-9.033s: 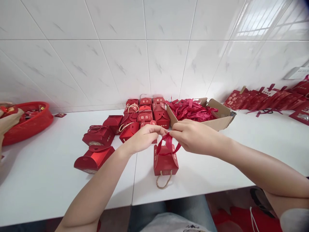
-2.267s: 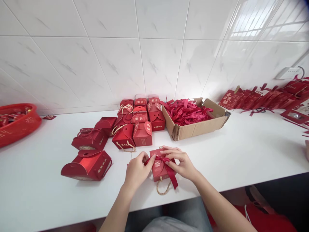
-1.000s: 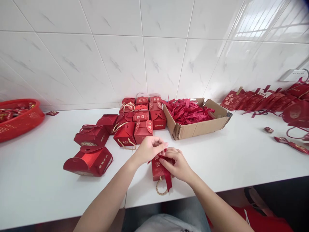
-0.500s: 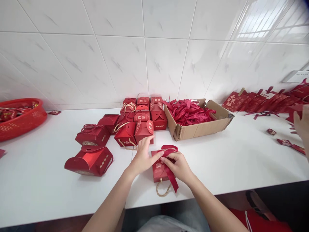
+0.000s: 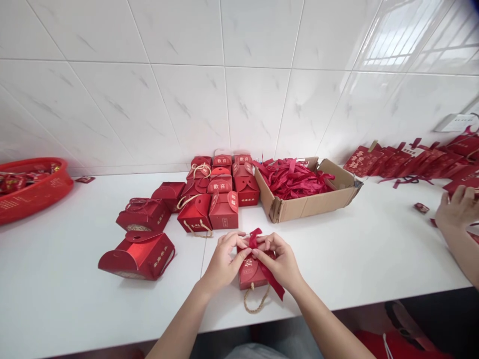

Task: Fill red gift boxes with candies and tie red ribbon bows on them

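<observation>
A small red gift box with pale lettering lies on the white table right in front of me, its twisted rope handle looped toward the near edge. Over its top runs a dark red ribbon, one tail hanging down the right side. My left hand pinches the ribbon between thumb and fingers above the box. Thumb tip to thumb tip with it, my right hand is closed on the same ribbon. The fingers hide part of the ribbon where it crosses.
Red gift boxes stand clustered behind, with an open-topped one at left. A cardboard box holds loose ribbons. A red basket is far left. At right, a co-worker's hand is near red bags.
My left hand has closed from spread fingers to a pinch on the ribbon, meeting my right hand. The co-worker's hand at the right has come lower and further into view.
</observation>
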